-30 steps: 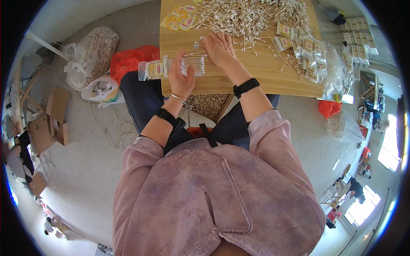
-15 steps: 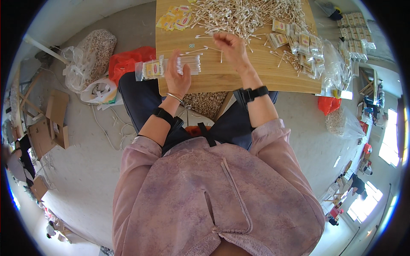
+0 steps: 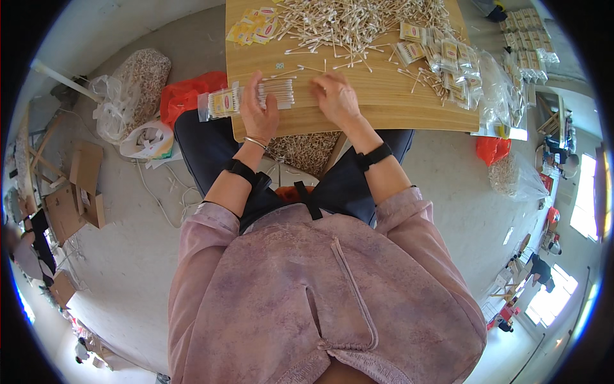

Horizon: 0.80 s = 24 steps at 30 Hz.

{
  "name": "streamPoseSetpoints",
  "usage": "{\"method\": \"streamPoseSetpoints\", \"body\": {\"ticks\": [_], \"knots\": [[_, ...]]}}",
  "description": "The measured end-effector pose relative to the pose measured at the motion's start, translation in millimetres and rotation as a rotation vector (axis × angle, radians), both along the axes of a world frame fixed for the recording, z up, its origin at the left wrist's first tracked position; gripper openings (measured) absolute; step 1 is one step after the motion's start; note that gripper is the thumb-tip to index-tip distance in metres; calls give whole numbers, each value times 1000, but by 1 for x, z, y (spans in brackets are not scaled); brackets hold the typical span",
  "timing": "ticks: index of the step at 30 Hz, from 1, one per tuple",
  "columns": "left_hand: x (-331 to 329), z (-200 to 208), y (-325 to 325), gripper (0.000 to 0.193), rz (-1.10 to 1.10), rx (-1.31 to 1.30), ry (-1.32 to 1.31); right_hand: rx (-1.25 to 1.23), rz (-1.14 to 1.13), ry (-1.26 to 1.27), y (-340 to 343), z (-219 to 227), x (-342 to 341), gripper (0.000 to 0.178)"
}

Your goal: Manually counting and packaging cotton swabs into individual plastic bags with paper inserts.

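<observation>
- My left hand (image 3: pixel 259 118) is the nearer, spread open partly over the cotton swabs (image 3: pixel 285 94), no grip seen.
- From my right hand (image 3: pixel 339 101), half-open, seemingly empty, these swabs lie at nine o'clock, pointing nine-to-three.

Both arms reach forward, left forearm (image 3: pixel 227 195) slanting slightly right, right forearm (image 3: pixel 388 173) angling in to the left. Left hand (image 3: pixel 259 116): fingers extended forward, thumb standing well off them, clear gap between. Right hand (image 3: pixel 339 102) near it, not touching, back up, fingers loosely bent leftward, not clenched.
</observation>
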State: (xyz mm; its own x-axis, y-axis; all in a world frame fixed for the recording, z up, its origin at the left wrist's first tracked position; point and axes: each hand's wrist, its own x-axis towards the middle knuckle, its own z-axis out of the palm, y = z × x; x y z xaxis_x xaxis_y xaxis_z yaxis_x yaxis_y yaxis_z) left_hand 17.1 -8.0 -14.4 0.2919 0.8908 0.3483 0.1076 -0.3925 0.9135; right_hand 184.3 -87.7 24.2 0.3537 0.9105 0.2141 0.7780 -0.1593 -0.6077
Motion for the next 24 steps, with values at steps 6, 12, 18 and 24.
{"method": "streamPoseSetpoints", "body": {"ticks": [6, 12, 18, 24], "knots": [[-3, 3, -1, 45, 11, -3, 94, -32, -125, -202, 20, -8, 16, 12], [0, 3, -2, 44, 1, 19, 42, 33, -117, 54, 2, -7, 21, 7], [-9, 2, 2, 42, -69, -25, 34, -225, 342, 71, -39, 13, 1, 10], [-2, 9, 1, 37, -18, -27, -69, -41, 174, -8, -7, 2, -7, 20]]}}
